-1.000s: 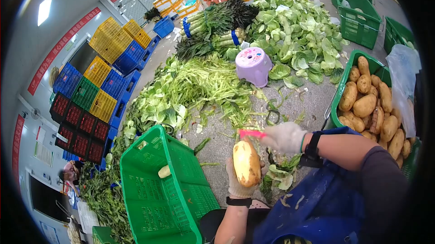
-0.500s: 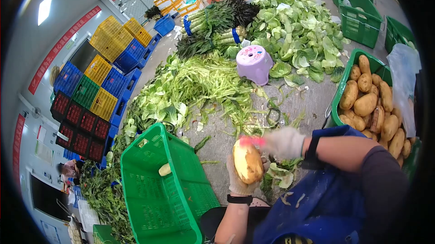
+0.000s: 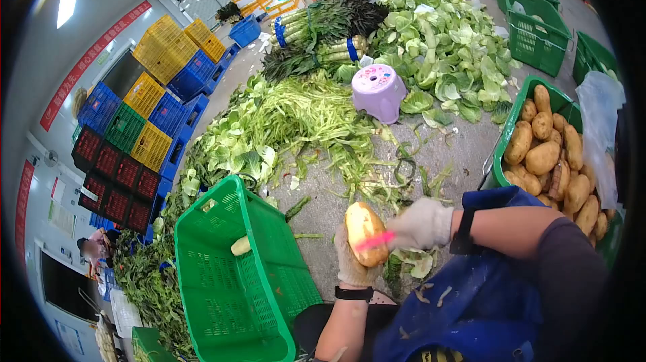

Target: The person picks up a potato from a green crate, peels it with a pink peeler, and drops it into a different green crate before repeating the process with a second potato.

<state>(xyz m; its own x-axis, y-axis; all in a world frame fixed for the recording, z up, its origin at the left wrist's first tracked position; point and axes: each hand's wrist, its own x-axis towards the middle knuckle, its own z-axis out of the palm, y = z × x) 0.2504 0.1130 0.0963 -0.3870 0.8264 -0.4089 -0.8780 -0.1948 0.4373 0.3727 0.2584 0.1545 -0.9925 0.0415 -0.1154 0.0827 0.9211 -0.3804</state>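
My gloved left hand (image 3: 351, 264) grips a large yellow-brown potato (image 3: 363, 231) upright in front of me. My gloved right hand (image 3: 422, 223) holds a pink peeler (image 3: 374, 241) whose blade lies across the lower part of the potato. A green crate (image 3: 229, 274) stands tilted to the left of my hands, with one peeled piece (image 3: 241, 245) inside. On the right, a second green crate (image 3: 503, 153) is full of unpeeled potatoes (image 3: 544, 157).
Heaps of leafy greens (image 3: 296, 126) and cabbage leaves (image 3: 447, 52) cover the floor ahead, with a purple stool (image 3: 379, 92) among them. Peelings (image 3: 410, 264) lie under my hands. Stacked coloured crates (image 3: 141, 113) line the left wall. A person (image 3: 94, 247) crouches at far left.
The peeler has travelled down the potato, from above its top to its lower part. My left hand has kept the potato in much the same place.
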